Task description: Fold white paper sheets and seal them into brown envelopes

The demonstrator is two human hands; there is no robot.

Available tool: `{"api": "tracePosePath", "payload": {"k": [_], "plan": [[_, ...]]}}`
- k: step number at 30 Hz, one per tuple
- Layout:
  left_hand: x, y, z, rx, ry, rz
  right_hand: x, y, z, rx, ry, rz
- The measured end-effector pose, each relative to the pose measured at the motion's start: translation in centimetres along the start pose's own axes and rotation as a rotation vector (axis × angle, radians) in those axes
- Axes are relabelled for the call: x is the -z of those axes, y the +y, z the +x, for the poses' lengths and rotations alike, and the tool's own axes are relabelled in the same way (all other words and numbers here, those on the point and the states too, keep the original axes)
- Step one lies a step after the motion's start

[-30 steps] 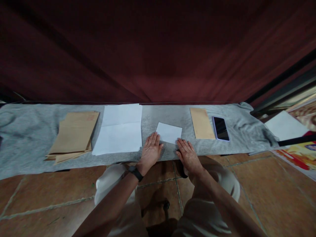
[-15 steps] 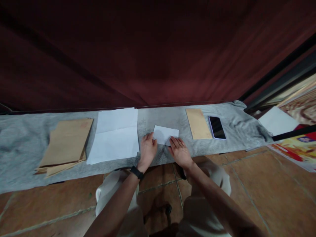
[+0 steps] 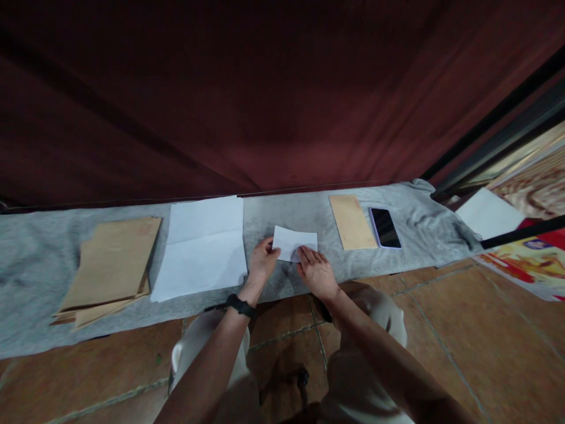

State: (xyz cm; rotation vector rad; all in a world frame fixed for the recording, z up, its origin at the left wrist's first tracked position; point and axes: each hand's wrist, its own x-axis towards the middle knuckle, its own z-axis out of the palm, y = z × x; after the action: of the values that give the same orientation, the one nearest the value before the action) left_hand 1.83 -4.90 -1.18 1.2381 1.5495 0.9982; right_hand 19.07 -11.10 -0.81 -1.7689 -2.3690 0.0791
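Small white paper rectangle (image 3: 295, 240) sits over the soft grey cloth (image 3: 285, 207), right between both hands: left hand (image 3: 263, 259) pinches its left edge, right hand (image 3: 316, 274) is basically open, fingers laid across the near right corner.

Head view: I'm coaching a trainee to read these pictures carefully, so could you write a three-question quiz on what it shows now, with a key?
1. True or false: the single brown envelope lies between the small white paper and the phone.

2. Multiple choice: what do the left hand and the right hand both touch?
A) the phone
B) the small white paper
C) the single brown envelope

3. Fill in the blank: the dark wristband is on the person's ____ wrist.

Key: 1. True. 2. B. 3. left.
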Motion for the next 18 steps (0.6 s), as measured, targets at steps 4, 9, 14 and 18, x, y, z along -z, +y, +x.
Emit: {"api": "tracePosePath", "payload": {"k": [4, 9, 14, 18], "plan": [[-0.3, 0.8, -0.6, 0.059, -0.049, -0.355, 0.6, -0.4, 0.3, -0.019, 0.026, 0.026], [0.0, 1.9, -1.4, 0.077, -0.102, -0.609, 1.6, 0.8, 1.0, -0.137, 0.162, 0.25], [0.4, 1.4, -1.3, 0.05, -0.031, -0.557, 2.0, 2.8, 2.3, -0.407, 0.405, 0.88], [0.3, 1.0, -1.1, -0.009, -0.022, -0.483, 2.3, 3.0, 3.0, -0.518, 0.364, 1.326]]}}
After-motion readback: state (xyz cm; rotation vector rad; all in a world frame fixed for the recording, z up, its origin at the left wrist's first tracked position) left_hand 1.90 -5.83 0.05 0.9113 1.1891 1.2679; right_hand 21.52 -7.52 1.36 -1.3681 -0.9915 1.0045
